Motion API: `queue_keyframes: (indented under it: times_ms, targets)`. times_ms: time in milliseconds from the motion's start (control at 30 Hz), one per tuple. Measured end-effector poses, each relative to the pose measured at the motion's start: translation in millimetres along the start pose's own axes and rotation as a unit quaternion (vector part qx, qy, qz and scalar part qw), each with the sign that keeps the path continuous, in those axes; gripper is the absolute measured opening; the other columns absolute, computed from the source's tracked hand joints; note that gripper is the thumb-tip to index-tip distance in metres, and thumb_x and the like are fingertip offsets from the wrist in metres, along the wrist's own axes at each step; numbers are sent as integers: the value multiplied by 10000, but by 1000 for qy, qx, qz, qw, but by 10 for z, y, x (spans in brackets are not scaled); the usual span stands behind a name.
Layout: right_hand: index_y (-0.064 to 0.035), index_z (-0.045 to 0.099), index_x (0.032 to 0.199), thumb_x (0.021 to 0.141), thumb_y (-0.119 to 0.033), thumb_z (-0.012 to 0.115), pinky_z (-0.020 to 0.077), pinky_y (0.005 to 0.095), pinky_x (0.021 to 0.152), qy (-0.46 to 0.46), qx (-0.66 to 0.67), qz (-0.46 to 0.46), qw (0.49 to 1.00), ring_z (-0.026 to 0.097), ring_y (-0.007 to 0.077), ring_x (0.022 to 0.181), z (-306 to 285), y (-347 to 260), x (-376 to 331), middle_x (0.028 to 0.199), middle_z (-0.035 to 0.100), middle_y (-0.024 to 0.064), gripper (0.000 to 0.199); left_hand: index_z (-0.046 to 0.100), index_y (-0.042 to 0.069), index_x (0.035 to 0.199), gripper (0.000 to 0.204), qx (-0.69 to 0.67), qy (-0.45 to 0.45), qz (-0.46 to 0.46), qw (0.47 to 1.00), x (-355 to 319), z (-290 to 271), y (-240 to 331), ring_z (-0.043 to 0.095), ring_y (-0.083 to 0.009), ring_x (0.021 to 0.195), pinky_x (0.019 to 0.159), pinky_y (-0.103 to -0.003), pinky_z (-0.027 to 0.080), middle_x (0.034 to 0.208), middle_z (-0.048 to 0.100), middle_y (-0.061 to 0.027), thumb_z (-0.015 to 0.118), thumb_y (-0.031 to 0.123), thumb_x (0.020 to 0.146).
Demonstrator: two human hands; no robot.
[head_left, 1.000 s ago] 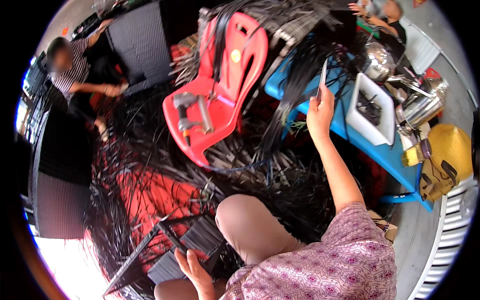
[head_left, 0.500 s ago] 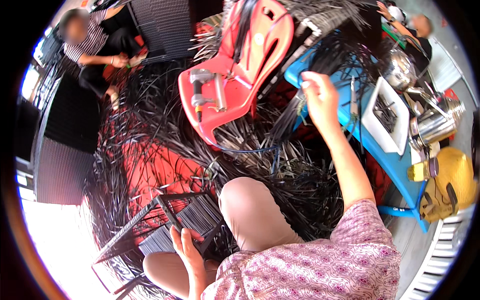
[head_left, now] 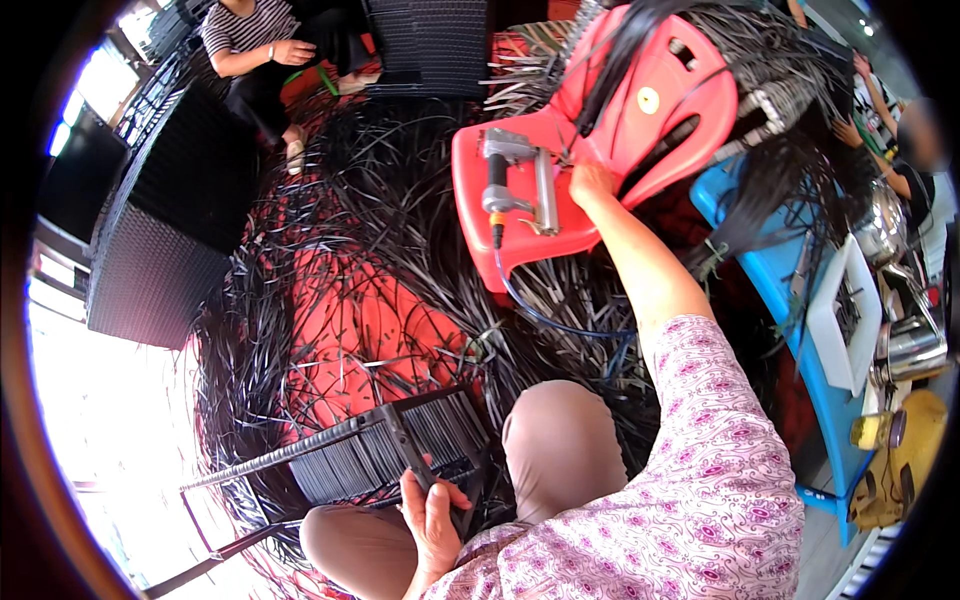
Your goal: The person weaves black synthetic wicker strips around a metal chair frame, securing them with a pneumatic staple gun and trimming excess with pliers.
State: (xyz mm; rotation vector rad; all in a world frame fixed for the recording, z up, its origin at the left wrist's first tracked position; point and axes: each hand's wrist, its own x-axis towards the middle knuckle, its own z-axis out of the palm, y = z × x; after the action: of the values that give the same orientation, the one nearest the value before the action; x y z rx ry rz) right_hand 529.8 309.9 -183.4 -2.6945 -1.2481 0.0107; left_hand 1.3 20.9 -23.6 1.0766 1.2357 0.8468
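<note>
My left hand is closed around a dark bar of a black woven frame, which lies tilted by my bent knee. Flat black strips are woven across part of this frame. My right hand is at the back of a red plastic chair's seat, fingers curled; what they hold, if anything, is hidden. Beside it on the seat lies a grey air nail gun with a blue hose. Long black strips hang over the chair's backrest.
Loose black strips cover much of the red floor sheet. At right, a blue bench bears a white tray and metal pots. Black woven panels stand left. Co-workers sit farther off.
My right hand has left the bunch of black strips over the blue bench and moved left to the chair seat. The left hand still holds the frame. The whole view has shifted.
</note>
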Motion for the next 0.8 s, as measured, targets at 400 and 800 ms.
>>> queue_keyframes:
  times_ms: [400, 800]
  targets:
    - [-73, 696, 1151, 892, -259, 558, 515, 444, 947, -82, 0, 70, 994, 641, 342, 1140, -735, -303, -58, 1157, 691, 187, 347, 424, -10, 1351, 399, -22, -27, -10, 999, 30, -50, 54, 563, -112, 662, 658, -259, 471, 790, 602, -43, 483, 122, 980]
    - [3, 595, 981, 874, -92, 613, 482, 283, 592, -45, 559, -141, 816, 672, 138, 727, -2405, -508, -2397, 831, 653, 70, 144, 434, -4, 1327, 401, 32, -22, 98, 994, 133, -176, -88, 581, -165, 806, 763, -327, 495, 875, 590, -83, 539, 189, 991]
